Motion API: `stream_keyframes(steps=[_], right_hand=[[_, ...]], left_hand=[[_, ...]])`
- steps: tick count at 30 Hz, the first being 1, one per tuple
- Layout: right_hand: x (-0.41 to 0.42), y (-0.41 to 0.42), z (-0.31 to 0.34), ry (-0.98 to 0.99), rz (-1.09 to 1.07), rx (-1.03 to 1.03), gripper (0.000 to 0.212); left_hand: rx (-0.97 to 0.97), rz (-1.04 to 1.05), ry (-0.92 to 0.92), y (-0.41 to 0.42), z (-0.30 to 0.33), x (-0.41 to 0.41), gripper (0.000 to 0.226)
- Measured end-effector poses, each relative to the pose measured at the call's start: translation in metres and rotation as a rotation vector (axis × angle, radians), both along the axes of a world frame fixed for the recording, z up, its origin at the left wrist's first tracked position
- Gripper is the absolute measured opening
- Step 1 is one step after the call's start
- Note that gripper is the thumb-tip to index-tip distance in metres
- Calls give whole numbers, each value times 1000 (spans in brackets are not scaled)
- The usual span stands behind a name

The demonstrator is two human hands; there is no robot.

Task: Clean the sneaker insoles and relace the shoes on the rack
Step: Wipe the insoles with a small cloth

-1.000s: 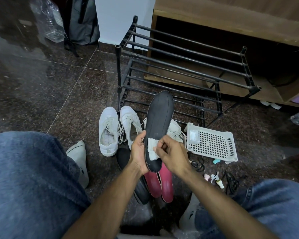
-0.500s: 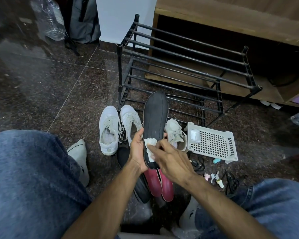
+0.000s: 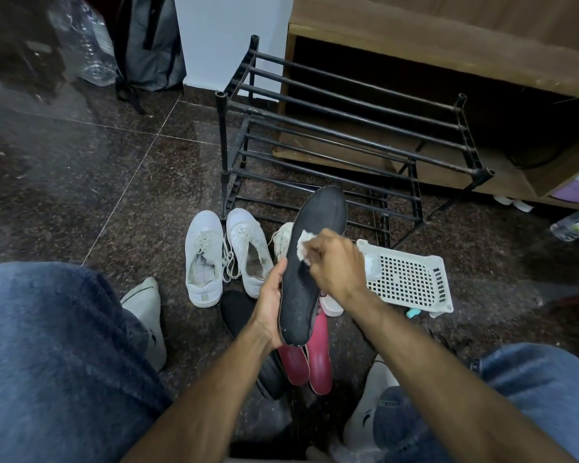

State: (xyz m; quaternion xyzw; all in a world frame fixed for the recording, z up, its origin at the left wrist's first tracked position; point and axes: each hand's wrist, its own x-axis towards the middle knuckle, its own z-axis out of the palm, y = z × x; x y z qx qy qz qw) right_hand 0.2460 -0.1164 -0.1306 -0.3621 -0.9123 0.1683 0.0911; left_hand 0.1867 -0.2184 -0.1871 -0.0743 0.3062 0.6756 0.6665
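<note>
Left hand point(image 3: 272, 305) gripped the black insole point(image 3: 310, 262) near its heel; right hand point(image 3: 336, 262) pinched a white wipe point(image 3: 302, 244) against it. Hard rubbing risked the unsupported toe flexing, or the wipe tearing.

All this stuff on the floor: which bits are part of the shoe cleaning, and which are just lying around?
In use:
black insole
white wipe
left hand
right hand
white sneakers
red insoles
shoe rack

Lying about:
white basket
plastic bottle
grey bag
</note>
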Motion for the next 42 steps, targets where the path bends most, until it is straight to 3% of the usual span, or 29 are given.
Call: stream_keyframes(steps=[6, 13, 20, 26, 33, 39, 42], right_hand=[[36, -58, -4, -89, 245, -42, 18], [3, 2, 20, -132, -10, 95, 18], [30, -54, 9, -184, 203, -1, 23], [10, -16, 13, -169, -10, 78, 22], [29, -55, 16, -211, 245, 39, 23], [7, -15, 15, -204, 45, 122, 19], [14, -26, 15, -220, 120, 85, 18]], left_hand=[[27, 74, -22, -3, -6, -5, 63], [-44, 6, 25, 1, -1, 3, 56], [1, 86, -6, -3, -1, -6, 55], [-16, 52, -24, -1, 2, 3, 48], [-21, 36, -25, -7, 2, -4, 58], [-18, 61, -44, -3, 3, 2, 48], [-1, 71, -65, -4, 2, -2, 51]])
